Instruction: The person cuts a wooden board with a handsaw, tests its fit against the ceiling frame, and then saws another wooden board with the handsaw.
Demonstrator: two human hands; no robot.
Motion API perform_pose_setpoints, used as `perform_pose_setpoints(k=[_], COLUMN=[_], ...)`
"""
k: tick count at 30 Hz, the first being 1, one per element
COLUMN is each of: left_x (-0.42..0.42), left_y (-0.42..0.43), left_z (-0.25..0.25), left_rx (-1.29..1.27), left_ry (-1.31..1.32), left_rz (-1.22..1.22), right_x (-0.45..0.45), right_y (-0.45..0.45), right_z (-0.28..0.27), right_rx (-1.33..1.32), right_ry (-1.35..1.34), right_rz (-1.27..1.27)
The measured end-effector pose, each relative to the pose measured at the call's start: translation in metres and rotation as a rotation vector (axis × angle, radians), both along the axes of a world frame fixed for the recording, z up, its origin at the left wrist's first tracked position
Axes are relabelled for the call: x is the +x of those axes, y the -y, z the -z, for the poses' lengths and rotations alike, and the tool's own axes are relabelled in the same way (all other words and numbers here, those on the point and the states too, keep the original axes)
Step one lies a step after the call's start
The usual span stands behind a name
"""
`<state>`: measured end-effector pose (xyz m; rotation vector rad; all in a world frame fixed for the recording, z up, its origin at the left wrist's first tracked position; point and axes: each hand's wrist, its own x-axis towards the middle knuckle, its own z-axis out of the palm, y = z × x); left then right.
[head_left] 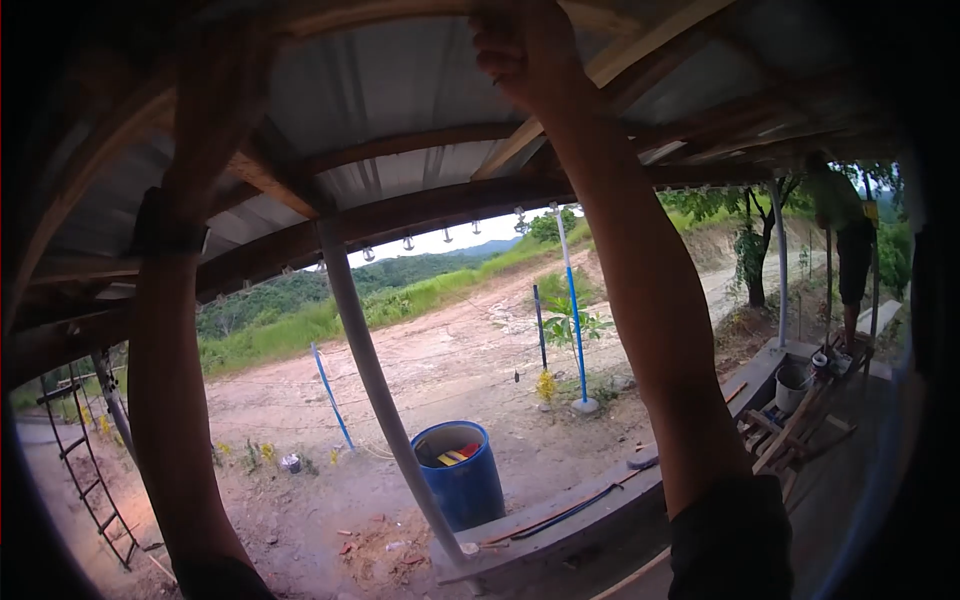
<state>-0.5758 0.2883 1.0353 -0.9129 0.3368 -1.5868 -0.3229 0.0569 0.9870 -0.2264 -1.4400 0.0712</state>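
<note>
Both my arms reach up to the underside of a metal sheet roof (400,65) carried on wooden beams. My right hand (520,55) is closed, its fingers curled in at a wooden beam (660,35) near the top edge; whatever it grips, if anything, is hidden. My left hand (225,90) is raised against the dark timber at the upper left, where shadow and blur hide its fingers. A dark band (150,222) is round my left wrist. Between my arms a wooden rafter (275,180) meets the long front beam (450,205).
A grey post (370,350) stands between my arms, with a blue drum (465,485) beside it. A low concrete ledge (560,530) runs right, towards a bucket (792,385) and planks. Another person (845,230) stands raised at the far right. A metal ladder frame (90,470) is at left.
</note>
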Motion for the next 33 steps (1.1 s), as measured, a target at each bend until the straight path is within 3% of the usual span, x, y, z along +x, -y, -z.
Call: perform_pose_setpoints(k=[1,2,6,12,16,22,26,28,33], left_x=[0.006,0.005,0.0,0.0,0.011,0.027,0.027,0.023,0.027], left_y=[0.01,0.05,0.047,0.054,0.057,0.062,0.05,0.015,0.015], left_z=[0.011,0.045,0.04,0.037,0.036,0.027,0.013,-0.026,-0.024], left_rx=[-0.007,-0.183,-0.154,-0.091,-0.08,-0.291,-0.279,-0.119,-0.041], left_ry=[0.119,0.011,0.025,-0.027,0.025,0.048,-0.037,0.054,0.093], left_rz=[-0.039,0.104,0.103,0.075,0.069,0.152,0.194,-0.133,-0.135], right_x=[-0.002,0.022,0.011,0.013,0.027,0.017,0.032,0.036,0.029], right_y=[0.002,0.0,0.002,0.004,0.007,-0.003,-0.013,-0.013,-0.013], right_z=[0.003,-0.01,-0.003,-0.004,-0.01,-0.004,-0.006,-0.003,0.017], right_rx=[0.011,0.019,0.017,0.155,0.061,-0.006,-0.005,0.0,-0.075], right_ry=[-0.012,0.134,0.072,-0.045,0.028,-0.12,-0.111,-0.12,-0.104], right_rz=[0.01,0.029,0.024,0.223,0.154,0.1,0.118,0.13,0.266])
